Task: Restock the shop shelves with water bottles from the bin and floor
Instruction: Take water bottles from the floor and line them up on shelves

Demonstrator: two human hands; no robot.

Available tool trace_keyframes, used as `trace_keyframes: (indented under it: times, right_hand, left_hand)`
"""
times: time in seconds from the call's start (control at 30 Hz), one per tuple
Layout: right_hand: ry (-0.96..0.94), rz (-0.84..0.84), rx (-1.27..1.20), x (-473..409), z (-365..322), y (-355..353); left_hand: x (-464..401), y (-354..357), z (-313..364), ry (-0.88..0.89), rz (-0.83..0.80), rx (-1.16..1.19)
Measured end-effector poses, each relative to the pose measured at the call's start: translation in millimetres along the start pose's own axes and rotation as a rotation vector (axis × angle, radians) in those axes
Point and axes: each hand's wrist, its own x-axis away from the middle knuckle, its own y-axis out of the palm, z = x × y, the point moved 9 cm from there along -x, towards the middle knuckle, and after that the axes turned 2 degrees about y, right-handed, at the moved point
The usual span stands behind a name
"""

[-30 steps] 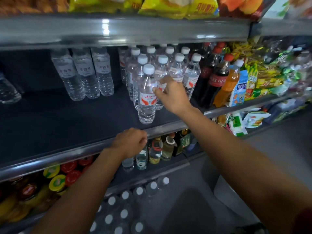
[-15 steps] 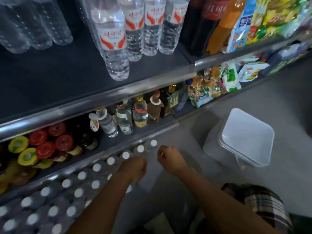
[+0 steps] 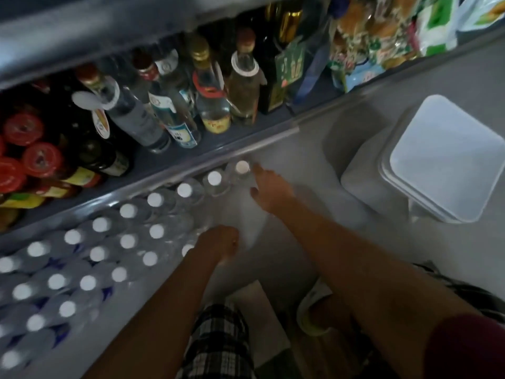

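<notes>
Several water bottles with white caps (image 3: pixel 128 240) stand in rows on the floor below the bottom shelf. My right hand (image 3: pixel 269 188) reaches down to the bottle at the far end of the back row (image 3: pixel 241 167). Its fingers lie against that bottle's right side and the thumb is spread apart from them. My left hand (image 3: pixel 218 242) hangs lower and nearer, at the right edge of the rows, beside a partly hidden cap (image 3: pixel 186 248). Its fingers point down and blur hides whether they hold anything.
The bottom shelf (image 3: pixel 218 144) holds glass liquor and oil bottles (image 3: pixel 210 105), red-lidded jars (image 3: pixel 41 160) at left and snack packets (image 3: pixel 363 50) at right. A white lidded plastic bin (image 3: pixel 448 160) stands on the grey floor at right. My checked shorts and shoe show below.
My view has dropped from the water shelf to the floor. Both hands have come down from the shelf; the right has stretched forward to the end bottle, the left has stayed low by the rows.
</notes>
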Motion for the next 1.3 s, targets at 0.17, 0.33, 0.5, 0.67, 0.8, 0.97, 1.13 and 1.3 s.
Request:
trace_keyframes:
  times: [0.17,0.33,0.5,0.67,0.8,0.97,1.13,1.3]
  right_hand:
    - [-0.103,0.016,0.066,-45,-17,-2]
    - [-0.158,0.0,0.177,-67,-23,9]
    - [-0.18,-0.011,0.159,-72,-26,12]
    - [-0.197,-0.056,0.149,-70,-30,12]
    - [-0.172,-0.048,0.089,-45,-16,3]
    - [-0.083,-0.018,0.033,-5,1,-17]
    - [0.007,0.022,-0.037,40,14,-58]
    - [0.001,0.135,-0.096,89,2,-126]
  left_hand:
    - [-22,9,-9,-0.048,0.027,0.039]
    - [-35,5,-13,-0.053,0.041,0.032]
    - [-40,-5,-12,-0.057,0.081,0.006]
    - [-35,-7,-12,-0.059,0.08,-0.017]
    - [-21,-14,-7,-0.041,0.085,-0.048]
    - [2,-34,9,0.0,0.113,-0.08]
    - [34,-66,36,0.092,0.17,-0.098]
    - [80,-118,62,0.172,0.277,-0.12]
